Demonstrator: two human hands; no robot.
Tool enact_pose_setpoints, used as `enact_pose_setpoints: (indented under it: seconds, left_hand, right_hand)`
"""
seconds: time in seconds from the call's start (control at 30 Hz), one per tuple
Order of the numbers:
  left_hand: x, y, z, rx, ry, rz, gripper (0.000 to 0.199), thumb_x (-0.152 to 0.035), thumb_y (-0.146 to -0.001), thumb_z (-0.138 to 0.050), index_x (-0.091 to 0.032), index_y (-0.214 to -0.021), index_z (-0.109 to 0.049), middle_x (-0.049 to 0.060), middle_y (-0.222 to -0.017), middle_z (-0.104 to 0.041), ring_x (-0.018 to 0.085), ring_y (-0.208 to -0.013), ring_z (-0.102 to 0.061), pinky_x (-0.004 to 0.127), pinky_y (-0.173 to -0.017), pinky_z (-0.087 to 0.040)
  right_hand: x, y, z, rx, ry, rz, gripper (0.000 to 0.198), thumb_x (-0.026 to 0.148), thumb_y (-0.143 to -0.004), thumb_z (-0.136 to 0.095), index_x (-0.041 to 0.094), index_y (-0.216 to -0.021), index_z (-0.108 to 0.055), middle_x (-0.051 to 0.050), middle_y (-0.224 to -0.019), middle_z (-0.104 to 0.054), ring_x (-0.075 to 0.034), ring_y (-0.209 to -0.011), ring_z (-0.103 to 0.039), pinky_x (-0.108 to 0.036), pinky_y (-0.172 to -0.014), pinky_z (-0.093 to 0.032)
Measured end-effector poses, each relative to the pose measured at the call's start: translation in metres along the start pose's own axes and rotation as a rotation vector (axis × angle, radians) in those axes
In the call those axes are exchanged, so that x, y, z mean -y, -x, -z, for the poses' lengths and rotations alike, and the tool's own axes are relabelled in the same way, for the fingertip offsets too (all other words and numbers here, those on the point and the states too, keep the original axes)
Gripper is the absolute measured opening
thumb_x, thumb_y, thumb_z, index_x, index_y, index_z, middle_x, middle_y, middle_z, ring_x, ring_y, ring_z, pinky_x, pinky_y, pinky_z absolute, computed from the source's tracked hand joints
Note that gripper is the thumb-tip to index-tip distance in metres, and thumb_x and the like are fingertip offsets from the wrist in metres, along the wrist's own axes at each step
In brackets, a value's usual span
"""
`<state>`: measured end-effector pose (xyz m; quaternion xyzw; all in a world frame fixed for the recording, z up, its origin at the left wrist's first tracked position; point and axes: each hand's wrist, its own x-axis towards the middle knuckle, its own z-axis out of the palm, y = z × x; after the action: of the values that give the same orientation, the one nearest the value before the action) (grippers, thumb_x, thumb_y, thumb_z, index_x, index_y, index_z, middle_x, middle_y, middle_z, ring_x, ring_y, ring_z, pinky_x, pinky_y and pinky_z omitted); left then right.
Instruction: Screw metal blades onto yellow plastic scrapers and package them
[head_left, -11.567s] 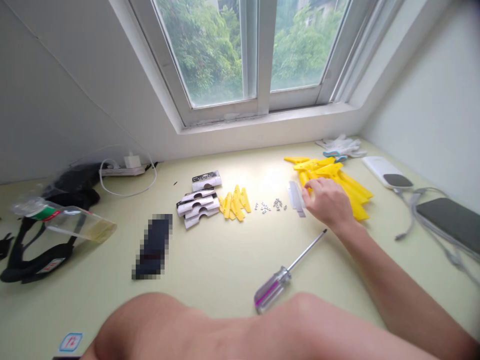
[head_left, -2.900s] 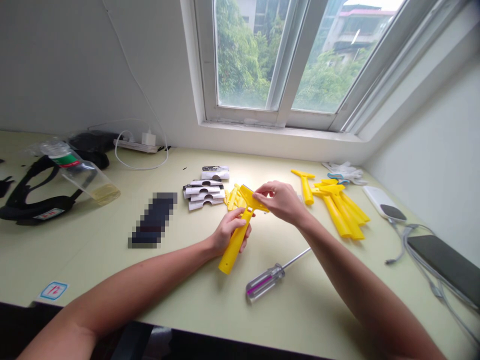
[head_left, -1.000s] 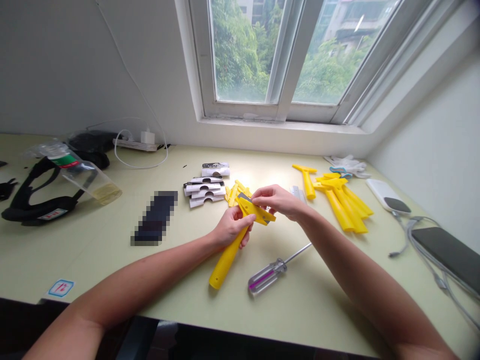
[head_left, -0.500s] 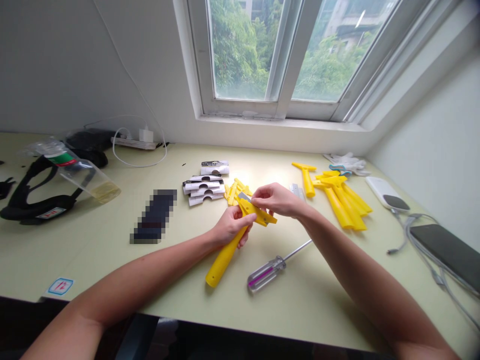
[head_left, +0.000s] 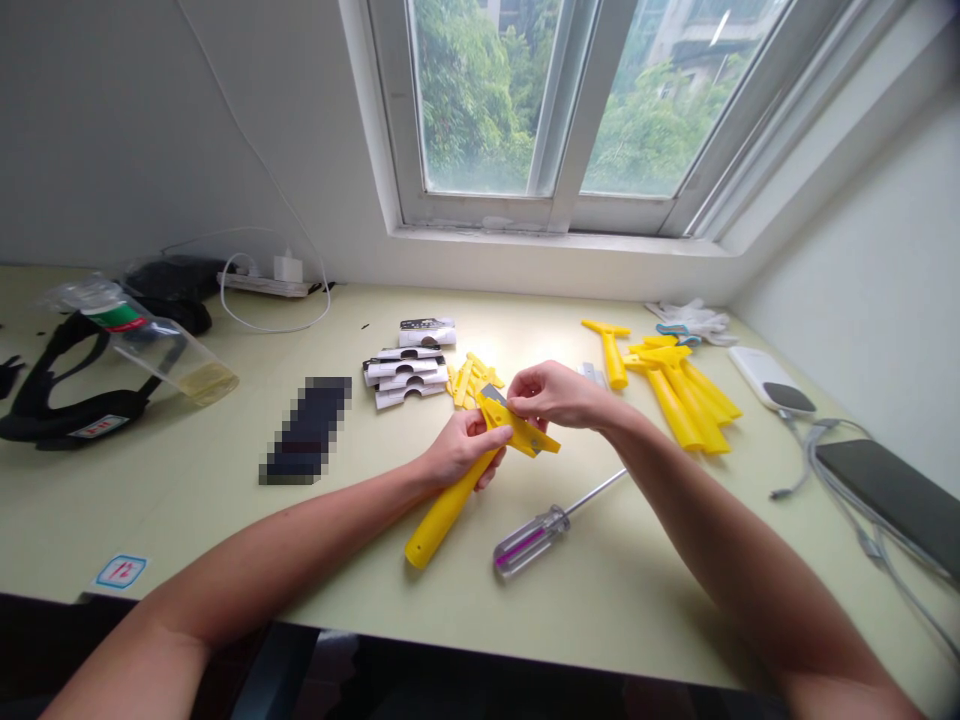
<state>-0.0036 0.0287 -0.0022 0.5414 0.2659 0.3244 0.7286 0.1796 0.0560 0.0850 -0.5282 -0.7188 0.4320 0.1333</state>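
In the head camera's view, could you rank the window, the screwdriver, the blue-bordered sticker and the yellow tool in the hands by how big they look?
Largest to smallest:
1. Window
2. Yellow tool
3. Screwdriver, similarly long but slimmer overall; its tip is hidden
4. Blue-bordered sticker

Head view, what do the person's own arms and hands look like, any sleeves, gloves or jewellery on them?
The left arm and right arm are bare where they show, with no sleeves or watch. The left hand and right hand wear no gloves, and no ring shows, though parts of both are hidden.
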Motion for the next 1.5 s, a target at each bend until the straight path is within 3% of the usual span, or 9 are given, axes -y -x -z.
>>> enact_pose_setpoints:
  seconds: [0.43, 1.03, 1.5]
  left_hand:
    - [0.008, -0.004, 0.009, -0.033, 0.085, 0.027, 0.028, -0.04, -0.084, -0.062, -0.014, -0.081, -0.053, -0.003, -0.052, -0.054, 0.009, -0.033, -0.048, 0.019, -0.032, -0.035]
    - [0.003, -0.003, 0.003, -0.15, 0.096, 0.051, 0.043, -0.055, -0.086, -0.051, -0.014, -0.075, -0.053, 0.0, -0.052, -0.054, 0.011, -0.033, -0.048, 0.021, -0.032, -0.034]
    - [0.001, -0.004, 0.004, -0.177, 0.23, 0.073, 0.046, -0.057, -0.08, -0.047, -0.012, -0.081, -0.056, 0.001, -0.051, -0.053, 0.012, -0.033, -0.047, 0.022, -0.034, -0.033]
  right_hand:
    - [0.0, 0.002, 0.001, 0.042, -0.068, 0.009, 0.019, 0.029, -0.08, -0.06, 0.012, -0.081, -0.067, -0.004, -0.067, -0.065, -0.012, -0.058, -0.063, -0.021, -0.053, -0.053]
    - [-0.013, -0.004, 0.003, 0.15, -0.127, 0.024, 0.029, 0.038, -0.084, -0.059, 0.012, -0.094, -0.067, -0.004, -0.071, -0.063, -0.012, -0.059, -0.061, -0.023, -0.051, -0.055]
    - [-0.019, -0.005, 0.007, 0.214, -0.127, 0.042, 0.027, 0.033, -0.083, -0.057, 0.013, -0.097, -0.068, -0.005, -0.075, -0.067, -0.013, -0.06, -0.064, -0.023, -0.052, -0.054]
